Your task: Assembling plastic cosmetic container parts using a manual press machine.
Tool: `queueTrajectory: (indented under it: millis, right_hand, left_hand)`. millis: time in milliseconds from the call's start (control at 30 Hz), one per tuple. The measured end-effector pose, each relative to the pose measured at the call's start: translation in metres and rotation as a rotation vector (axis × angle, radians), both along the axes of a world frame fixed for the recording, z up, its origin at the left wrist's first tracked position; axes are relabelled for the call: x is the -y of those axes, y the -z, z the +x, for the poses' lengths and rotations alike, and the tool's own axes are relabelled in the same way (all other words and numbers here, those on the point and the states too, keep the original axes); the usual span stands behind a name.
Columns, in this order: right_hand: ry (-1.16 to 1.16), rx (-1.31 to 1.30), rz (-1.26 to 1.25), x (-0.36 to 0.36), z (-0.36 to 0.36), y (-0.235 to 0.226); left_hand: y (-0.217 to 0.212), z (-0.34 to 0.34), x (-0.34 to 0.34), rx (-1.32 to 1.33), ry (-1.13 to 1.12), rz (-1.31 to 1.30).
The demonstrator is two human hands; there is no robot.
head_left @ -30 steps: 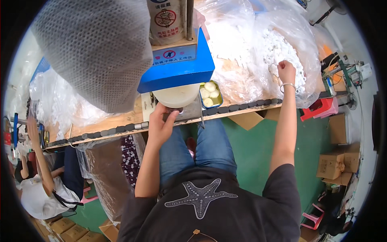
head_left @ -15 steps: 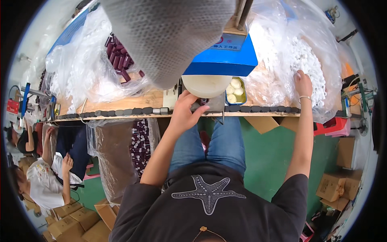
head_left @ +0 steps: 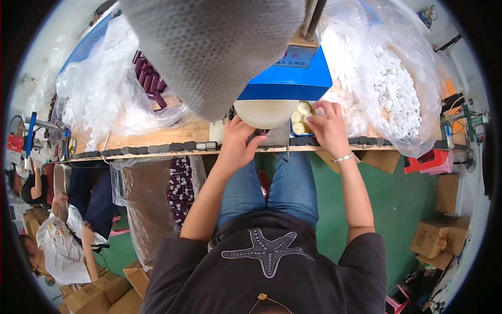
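My left hand (head_left: 238, 141) is closed at the machine's front, thumb and fingers around a small dark tube (head_left: 264, 132) just under a cream round disc (head_left: 265, 112). The disc hides part of the fingers and the tube. My right hand (head_left: 330, 130), with a bracelet on its wrist, hovers at a blue-edged tin (head_left: 307, 140) that holds several pale round pads (head_left: 299, 116). Its fingers pinch a small white plastic piece (head_left: 319, 111), only partly visible. The blue machine housing (head_left: 287, 83) stands above both hands.
A clear bag of small white rings (head_left: 397, 94) lies at the right. Maroon tubes (head_left: 149, 78) and bagged white pieces lie left. Below the bench edge hangs a plastic-lined box of capped tubes (head_left: 180, 191). A grey textured cover (head_left: 209, 52) blocks the upper middle. Another person (head_left: 63, 246) sits left.
My right hand has left the white rings and moved left to the tin, a small white piece in its fingers. My left hand stays at the disc with only a slight shift.
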State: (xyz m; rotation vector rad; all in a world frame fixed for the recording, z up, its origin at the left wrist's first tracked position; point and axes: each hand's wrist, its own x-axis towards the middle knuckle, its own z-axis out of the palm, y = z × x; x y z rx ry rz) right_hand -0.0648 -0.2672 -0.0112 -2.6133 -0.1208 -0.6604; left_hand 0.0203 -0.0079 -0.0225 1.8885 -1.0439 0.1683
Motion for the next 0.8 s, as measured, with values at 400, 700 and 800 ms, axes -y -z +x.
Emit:
queueTrajectory:
  millis: [400,700,800]
  right_hand:
    - [0.157,0.132,0.204,-0.015,-0.004,-0.008]
    - [0.178,-0.004,-0.107,-0.012,-0.001,0.006]
    - [0.197,0.075,0.103,-0.008,-0.001,0.002]
  left_hand:
    - [0.003,-0.012,0.001,-0.096,-0.078,-0.113]
    - [0.005,-0.013,0.0,-0.068,-0.139,-0.039]
    - [0.002,-0.014,0.007,-0.059,-0.165,-0.037]
